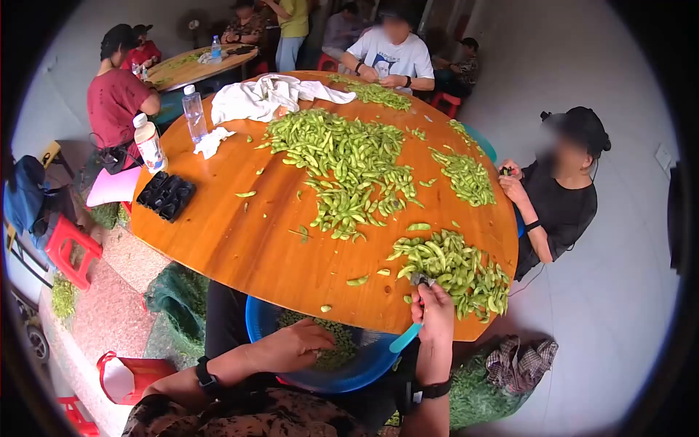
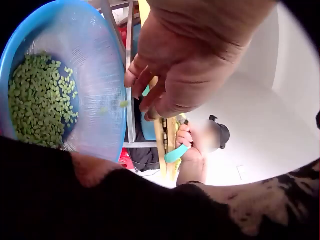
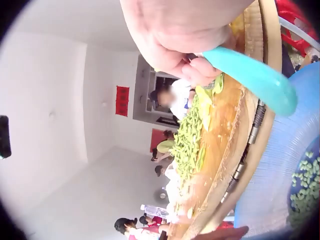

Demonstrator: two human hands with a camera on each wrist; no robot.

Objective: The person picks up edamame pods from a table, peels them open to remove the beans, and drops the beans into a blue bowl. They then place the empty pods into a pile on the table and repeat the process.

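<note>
My right hand (image 1: 435,312) grips a tool with a turquoise handle (image 1: 405,338); its grey working end is mostly hidden by the fingertips. Those fingertips are at the edge of a near pile of green soybean pods (image 1: 470,280). Over a blue mesh basin (image 1: 252,320) below the table edge, my left hand (image 1: 295,345) has loosely bent fingers with nothing seen between them. Shelled green beans (image 2: 40,100) cover part of the basin's bottom. One bean (image 2: 124,104) shows between the left fingers and the basin wall in the left wrist view.
The round wooden table (image 1: 240,240) carries a large pod heap (image 1: 342,149), a black plastic tray (image 1: 166,195), two bottles and a white cloth (image 1: 255,98). People sit around it. A red bucket (image 1: 127,379) and green net sacks (image 1: 178,302) stand on the floor.
</note>
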